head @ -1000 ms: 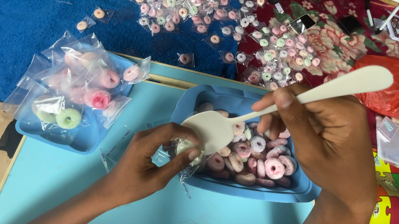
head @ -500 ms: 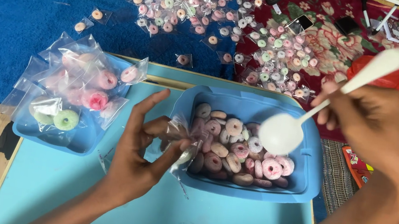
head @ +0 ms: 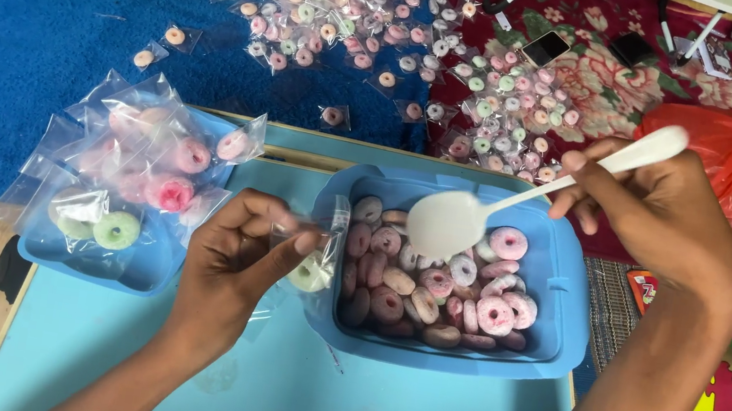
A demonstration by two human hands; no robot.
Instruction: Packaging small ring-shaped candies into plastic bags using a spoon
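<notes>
Your light blue worktop (head: 282,394) fills the near middle of the scene, with a blue carpet (head: 30,15) far left and a red flowered rug (head: 593,85) far right, both scattered with small bagged ring sweets. On the worktop's right sits the blue rectangular plastic tub (head: 548,336) of pink and white sugared ring sweets; on its left, a smaller blue tray (head: 137,269) heaped with filled clear bags. Your right hand (head: 661,214) grips the white plastic spoon (head: 470,215), bowl over the tub. Your left hand (head: 234,259) pinches a small clear plastic bag (head: 315,260) holding a pale green ring, just beside the tub's left wall.
</notes>
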